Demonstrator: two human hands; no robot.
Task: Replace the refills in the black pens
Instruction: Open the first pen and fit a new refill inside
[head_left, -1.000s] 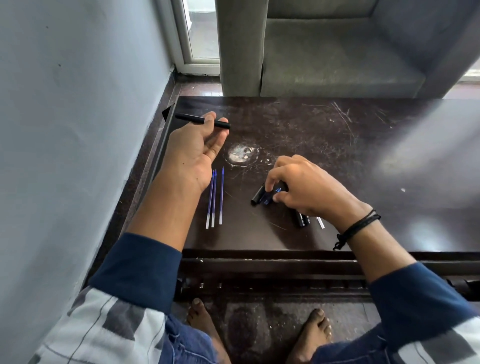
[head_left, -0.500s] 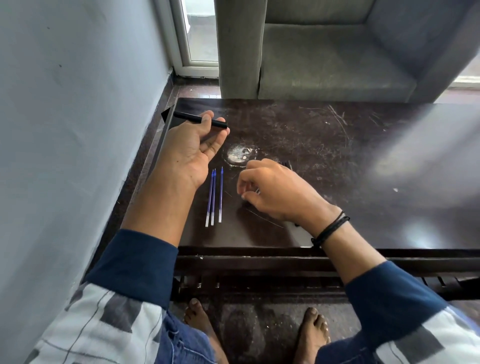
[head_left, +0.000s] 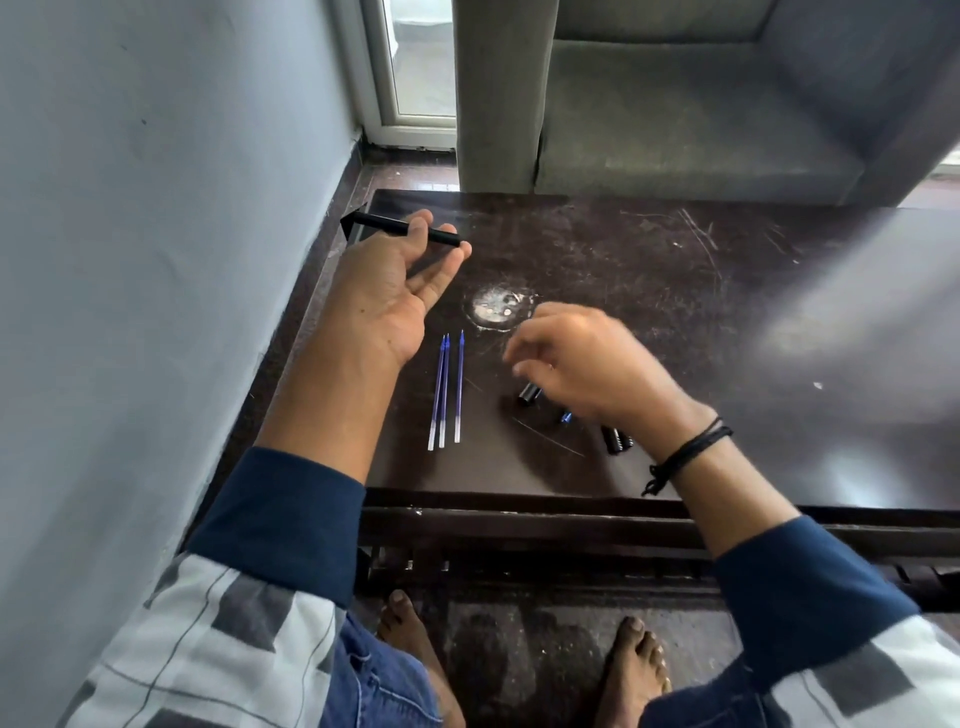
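The left hand (head_left: 387, 293) pinches one black pen (head_left: 384, 225) between thumb and fingers over the desk's (head_left: 675, 312) far corner. Three blue refills (head_left: 445, 389) lie alongside. The right hand (head_left: 582, 364) (blurred) curls above perhaps three pen parts (head_left: 529, 395); its grip cannot be told.

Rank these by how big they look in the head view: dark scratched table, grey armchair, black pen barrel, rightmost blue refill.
1. dark scratched table
2. grey armchair, cropped
3. black pen barrel and rightmost blue refill: similar length; barrel thicker but farther away, so not ranked
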